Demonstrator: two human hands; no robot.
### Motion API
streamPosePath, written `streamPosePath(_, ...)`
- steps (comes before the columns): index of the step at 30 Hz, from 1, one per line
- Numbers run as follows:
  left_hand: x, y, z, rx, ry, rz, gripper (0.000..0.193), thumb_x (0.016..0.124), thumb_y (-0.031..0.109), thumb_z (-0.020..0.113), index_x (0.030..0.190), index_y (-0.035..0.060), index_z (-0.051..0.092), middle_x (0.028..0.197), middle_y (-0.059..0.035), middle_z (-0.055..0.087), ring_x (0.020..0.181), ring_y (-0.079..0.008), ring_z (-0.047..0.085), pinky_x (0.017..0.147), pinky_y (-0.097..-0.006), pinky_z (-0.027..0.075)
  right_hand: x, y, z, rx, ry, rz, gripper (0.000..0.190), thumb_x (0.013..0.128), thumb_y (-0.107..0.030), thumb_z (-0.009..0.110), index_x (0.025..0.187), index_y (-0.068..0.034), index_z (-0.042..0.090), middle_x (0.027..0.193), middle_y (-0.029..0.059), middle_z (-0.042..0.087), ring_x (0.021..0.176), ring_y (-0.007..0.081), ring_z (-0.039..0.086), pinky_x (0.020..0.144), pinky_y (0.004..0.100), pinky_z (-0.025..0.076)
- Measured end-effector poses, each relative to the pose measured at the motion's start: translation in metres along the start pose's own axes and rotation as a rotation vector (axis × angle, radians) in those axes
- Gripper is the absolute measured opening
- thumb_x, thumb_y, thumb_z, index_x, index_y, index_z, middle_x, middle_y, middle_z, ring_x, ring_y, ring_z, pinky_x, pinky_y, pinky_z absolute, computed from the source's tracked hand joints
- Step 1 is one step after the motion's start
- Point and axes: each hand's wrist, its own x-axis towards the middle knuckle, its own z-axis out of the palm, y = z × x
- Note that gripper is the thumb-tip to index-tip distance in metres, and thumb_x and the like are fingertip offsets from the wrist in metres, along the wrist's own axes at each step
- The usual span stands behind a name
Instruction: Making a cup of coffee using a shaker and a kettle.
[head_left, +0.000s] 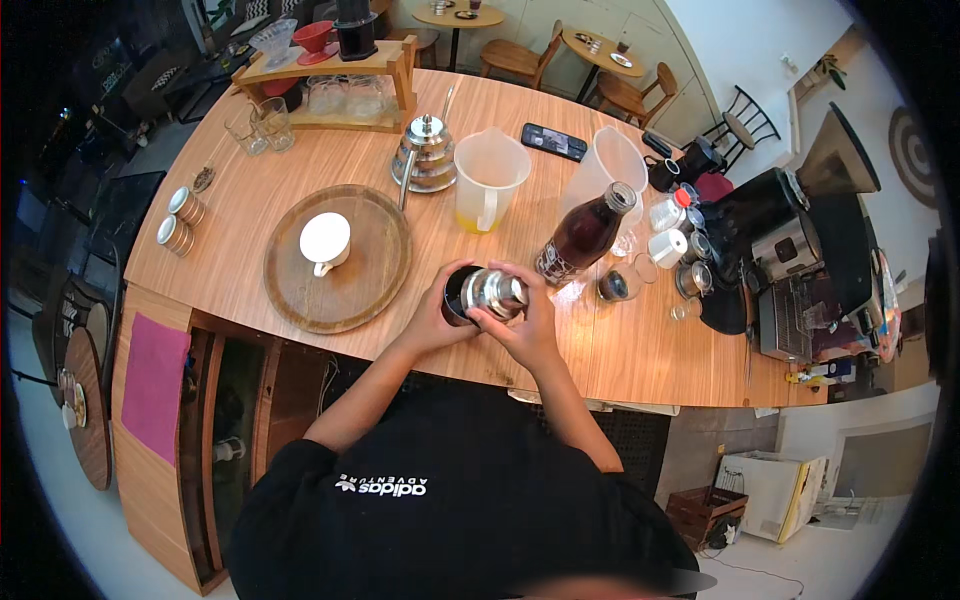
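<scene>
My left hand (433, 319) is wrapped around a dark cup-like vessel (456, 294), mostly hidden by what is beside it. My right hand (529, 322) grips a shiny metal cocktail shaker top (491, 291), tilted against that vessel; whether the two are joined I cannot tell. To the left, a white cup (325, 238) sits on a round wooden tray (382, 281). Beyond my hands stands a plastic pitcher (491, 169) with yellow liquid at its bottom. A glass bottle of dark red liquid (581, 236) stands to the right, beside a small glass vessel (616, 283) with dark contents.
A gooseneck kettle (426, 154), a phone (553, 141) and a second pitcher (607, 169) stand farther back. Jars (694, 277) and a coffee grinder (780, 232) line the right. Stacked paper cups (186, 206), drinking glasses (271, 124) and a wooden dripper stand (341, 120) are at left.
</scene>
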Motion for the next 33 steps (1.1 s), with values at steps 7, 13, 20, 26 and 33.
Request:
streamPosePath(7, -0.001, -0.013, -0.002, -0.050, -0.042, 0.007, 0.097, 0.069, 0.015, 0.091, 0.150, 0.0067, 0.038, 0.140, -0.0138, 0.053, 0.132, -0.0271, 0.055, 0.111, -0.0415, 0.045, 0.012, 0.010, 0.010, -0.148, -0.033, -0.085, 0.071, 0.078, -0.018, 0.092, 0.136, -0.005, 0.053, 0.133, 0.0148, 0.063, 0.120, 0.0270, 0.064, 0.096, 0.0370, 0.055)
streamPosePath(13, -0.001, -0.013, -0.004, -0.025, -0.050, -0.008, 0.097, 0.069, 0.014, 0.089, 0.149, 0.0053, 0.036, 0.136, -0.0146, 0.054, 0.130, -0.0255, 0.056, 0.109, -0.0412, 0.046, 0.019, -0.001, 0.014, -0.192, -0.072, -0.051, 0.071, 0.076, -0.018, 0.092, 0.134, -0.003, 0.054, 0.128, 0.0149, 0.064, 0.118, 0.0283, 0.065, 0.099, 0.0382, 0.053)
streamPosePath(20, -0.002, -0.019, 0.002, -0.167, -0.049, -0.027, 0.095, 0.070, 0.013, 0.090, 0.148, 0.0055, 0.035, 0.134, -0.0127, 0.056, 0.127, -0.0236, 0.058, 0.108, -0.0392, 0.047, 0.023, -0.004, 0.017, -0.253, -0.108, -0.132, 0.071, 0.075, -0.017, 0.092, 0.133, -0.003, 0.054, 0.128, 0.0161, 0.064, 0.116, 0.0311, 0.066, 0.099, 0.0394, 0.054)
streamPosePath(26, -0.002, -0.016, 0.002, -0.142, -0.062, 0.003, 0.097, 0.072, 0.012, 0.091, 0.149, 0.0062, 0.034, 0.135, -0.0125, 0.056, 0.127, -0.0233, 0.058, 0.107, -0.0394, 0.048, 0.021, -0.007, 0.018, -0.259, -0.104, -0.127, 0.070, 0.074, -0.016, 0.092, 0.132, -0.004, 0.054, 0.128, 0.0169, 0.064, 0.118, 0.0319, 0.066, 0.099, 0.0397, 0.054)
streamPosePath(33, -0.001, -0.022, 0.003, -0.164, -0.046, 0.033, 0.098, 0.072, 0.014, 0.094, 0.149, 0.0052, 0.034, 0.138, -0.0127, 0.054, 0.129, -0.0232, 0.057, 0.108, -0.0396, 0.049, 0.024, -0.009, 0.018, -0.252, -0.121, -0.146, 0.064, 0.077, -0.013, 0.089, 0.131, -0.002, 0.056, 0.126, 0.0199, 0.064, 0.120, 0.0366, 0.063, 0.101, 0.0423, 0.053)
